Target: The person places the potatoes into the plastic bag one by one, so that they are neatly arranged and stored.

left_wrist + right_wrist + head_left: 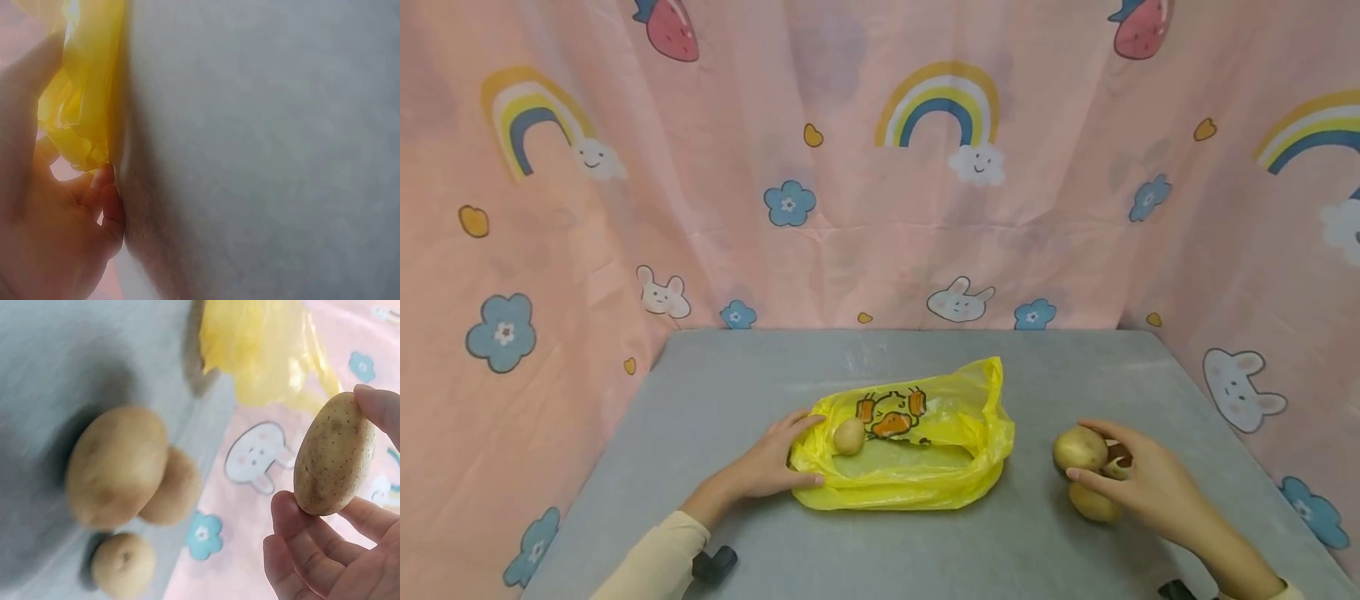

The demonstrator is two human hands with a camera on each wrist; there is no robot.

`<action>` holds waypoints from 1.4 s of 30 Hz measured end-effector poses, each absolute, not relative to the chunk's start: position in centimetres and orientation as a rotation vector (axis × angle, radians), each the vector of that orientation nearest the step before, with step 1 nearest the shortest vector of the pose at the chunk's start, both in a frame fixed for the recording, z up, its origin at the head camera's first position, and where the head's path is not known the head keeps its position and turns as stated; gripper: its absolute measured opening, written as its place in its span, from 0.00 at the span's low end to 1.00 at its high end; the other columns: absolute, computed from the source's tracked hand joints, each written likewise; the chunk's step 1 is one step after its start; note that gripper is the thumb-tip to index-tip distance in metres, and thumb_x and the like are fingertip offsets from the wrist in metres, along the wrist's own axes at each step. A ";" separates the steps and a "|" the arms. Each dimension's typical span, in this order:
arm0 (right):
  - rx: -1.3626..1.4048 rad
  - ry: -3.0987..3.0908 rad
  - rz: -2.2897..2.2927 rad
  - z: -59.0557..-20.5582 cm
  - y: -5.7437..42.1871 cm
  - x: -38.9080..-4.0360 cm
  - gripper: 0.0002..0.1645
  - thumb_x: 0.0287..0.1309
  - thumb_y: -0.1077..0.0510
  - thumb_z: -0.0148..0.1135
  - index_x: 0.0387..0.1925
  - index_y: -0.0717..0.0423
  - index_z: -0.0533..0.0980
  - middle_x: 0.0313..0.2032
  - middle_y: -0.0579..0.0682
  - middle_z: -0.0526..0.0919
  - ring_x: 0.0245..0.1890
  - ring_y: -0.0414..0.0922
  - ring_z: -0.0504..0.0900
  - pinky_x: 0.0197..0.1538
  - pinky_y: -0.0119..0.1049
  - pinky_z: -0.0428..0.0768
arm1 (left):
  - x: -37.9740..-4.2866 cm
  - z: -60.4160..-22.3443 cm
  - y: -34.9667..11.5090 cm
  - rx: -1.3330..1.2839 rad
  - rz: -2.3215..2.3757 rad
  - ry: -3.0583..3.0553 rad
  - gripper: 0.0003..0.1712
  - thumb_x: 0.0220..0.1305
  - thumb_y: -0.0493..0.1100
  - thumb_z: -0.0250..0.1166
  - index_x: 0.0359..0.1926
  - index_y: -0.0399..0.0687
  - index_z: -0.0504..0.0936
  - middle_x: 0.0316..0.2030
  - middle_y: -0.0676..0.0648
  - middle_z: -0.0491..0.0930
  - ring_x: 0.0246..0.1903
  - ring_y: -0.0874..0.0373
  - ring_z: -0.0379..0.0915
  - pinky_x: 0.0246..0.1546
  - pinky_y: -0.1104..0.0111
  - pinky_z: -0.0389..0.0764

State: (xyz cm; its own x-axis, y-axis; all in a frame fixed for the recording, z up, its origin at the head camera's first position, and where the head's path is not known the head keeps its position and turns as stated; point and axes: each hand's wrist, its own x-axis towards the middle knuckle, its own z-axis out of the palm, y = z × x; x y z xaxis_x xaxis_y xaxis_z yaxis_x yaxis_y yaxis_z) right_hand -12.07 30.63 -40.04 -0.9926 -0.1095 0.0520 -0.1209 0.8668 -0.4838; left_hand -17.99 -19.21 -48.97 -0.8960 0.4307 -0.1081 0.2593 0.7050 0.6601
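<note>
A yellow plastic bag [910,492] with a duck face print lies with its mouth facing up, and a potato [849,436] shows inside its left part. My left hand [767,462] holds the bag's left end, thumb at the near rim and fingers at the far side. To the right of the bag, my right hand [1150,487] pinches a speckled potato [333,456] between thumb and fingertips, raised off the table. Below it on the table are a large potato [119,465], another potato [175,487] partly behind it, and a smaller potato [124,565].
The grey table [737,367] carries the bag and the loose potatoes. A pink printed curtain [865,250] hangs along its back and both sides. Black straps [713,564] show at the wrists.
</note>
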 end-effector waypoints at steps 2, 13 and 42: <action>0.208 -3.005 0.805 -39.8 29.9 -12.3 0.43 0.52 0.39 0.76 0.63 0.58 0.75 0.53 0.63 0.84 0.40 0.48 0.83 0.34 0.36 0.77 | -18.0 -48.9 -19.2 0.550 0.974 2.660 0.53 0.54 0.65 0.73 0.77 0.58 0.62 0.78 0.40 0.55 0.76 0.35 0.50 0.68 0.33 0.60; 0.355 -2.936 0.866 -38.6 25.6 -13.0 0.41 0.51 0.41 0.77 0.63 0.54 0.76 0.53 0.58 0.84 0.39 0.46 0.82 0.38 0.42 0.79 | -18.2 -48.7 -19.4 0.583 0.973 2.667 0.53 0.55 0.64 0.74 0.77 0.57 0.62 0.78 0.40 0.55 0.75 0.35 0.51 0.68 0.33 0.60; 0.681 -2.851 1.168 -40.5 16.1 -13.3 0.39 0.48 0.46 0.80 0.62 0.53 0.77 0.50 0.51 0.84 0.35 0.39 0.76 0.35 0.33 0.79 | -18.1 -48.9 -19.3 0.552 0.968 2.652 0.53 0.55 0.66 0.73 0.77 0.59 0.62 0.78 0.41 0.54 0.76 0.35 0.49 0.68 0.33 0.59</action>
State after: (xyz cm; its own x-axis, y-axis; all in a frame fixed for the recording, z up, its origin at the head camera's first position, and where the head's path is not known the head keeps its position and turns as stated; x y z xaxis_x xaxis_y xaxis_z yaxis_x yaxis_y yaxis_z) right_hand -13.28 16.12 -40.51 -0.9067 -0.3951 0.1475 -0.3850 0.6327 -0.6719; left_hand -18.08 -19.30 -48.89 -0.8928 0.4357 -0.1146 0.2595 0.7051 0.6599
